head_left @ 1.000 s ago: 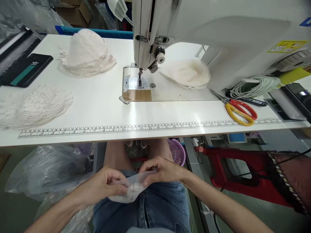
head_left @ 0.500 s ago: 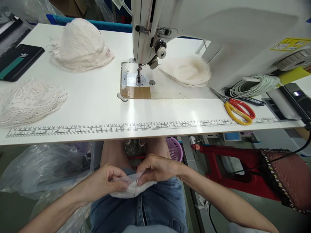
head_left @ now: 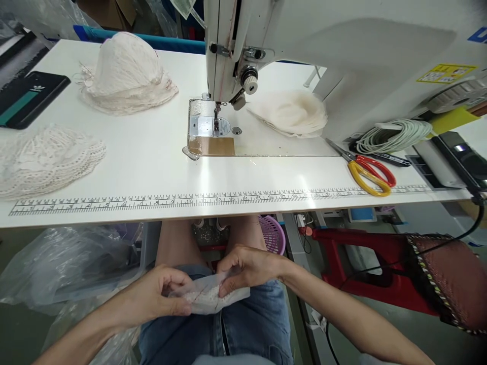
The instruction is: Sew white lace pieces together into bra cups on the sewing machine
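Observation:
Over my lap, below the table edge, I hold a small piece of white sheer fabric with lace (head_left: 207, 299) between both hands. My left hand (head_left: 167, 294) pinches its left end between thumb and fingers. Toward the other end, my right hand (head_left: 241, 271) grips the fabric, thumb pressed on top. A thin reddish line runs across the cloth. On the table beyond stands a white sewing machine (head_left: 228, 56), its presser foot over the metal needle plate (head_left: 207, 126). Part of the fabric is hidden under my fingers.
White lace pieces (head_left: 49, 159) and a domed stack of white fabric (head_left: 129, 76) lie on the left. Cream fabric pieces (head_left: 292, 114) rest under the machine arm. Scissors (head_left: 369, 175), coiled cord (head_left: 395, 136) and a phone (head_left: 30, 99) are also on the table. A red stool (head_left: 365, 274) stands at right.
My left hand has shifted slightly left and down along the fabric, leaving more of it showing between my hands. My right hand keeps its grip.

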Tool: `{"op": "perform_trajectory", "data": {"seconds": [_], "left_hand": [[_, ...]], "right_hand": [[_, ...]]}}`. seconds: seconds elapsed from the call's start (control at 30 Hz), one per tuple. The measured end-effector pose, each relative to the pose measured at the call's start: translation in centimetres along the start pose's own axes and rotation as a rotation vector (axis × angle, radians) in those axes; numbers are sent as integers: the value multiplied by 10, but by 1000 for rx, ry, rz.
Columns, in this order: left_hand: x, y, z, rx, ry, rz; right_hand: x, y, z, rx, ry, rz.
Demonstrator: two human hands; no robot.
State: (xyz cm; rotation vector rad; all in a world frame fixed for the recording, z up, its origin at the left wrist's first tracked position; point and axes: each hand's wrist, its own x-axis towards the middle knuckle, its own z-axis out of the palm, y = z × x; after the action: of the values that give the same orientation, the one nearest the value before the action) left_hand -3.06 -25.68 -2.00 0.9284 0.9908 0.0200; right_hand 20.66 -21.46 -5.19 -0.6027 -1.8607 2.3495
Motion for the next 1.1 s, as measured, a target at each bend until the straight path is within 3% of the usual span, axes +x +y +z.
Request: {"op": "perform_trajectory", "data": {"seconds": [0.37, 0.67, 0.87, 1.1], "left_hand": [[-2, -1, 5, -71, 35, 11], [-5, -10, 9, 30, 120, 37], [-6, -7, 12, 26, 156, 16], [-13, -10, 9, 102, 174, 77]], "right_hand": [[-2, 1, 7, 90, 21, 67], [-8, 4, 6, 107, 56, 99], [3, 2, 17, 86, 95, 22], [-2, 1, 12, 93, 67, 22]]}}
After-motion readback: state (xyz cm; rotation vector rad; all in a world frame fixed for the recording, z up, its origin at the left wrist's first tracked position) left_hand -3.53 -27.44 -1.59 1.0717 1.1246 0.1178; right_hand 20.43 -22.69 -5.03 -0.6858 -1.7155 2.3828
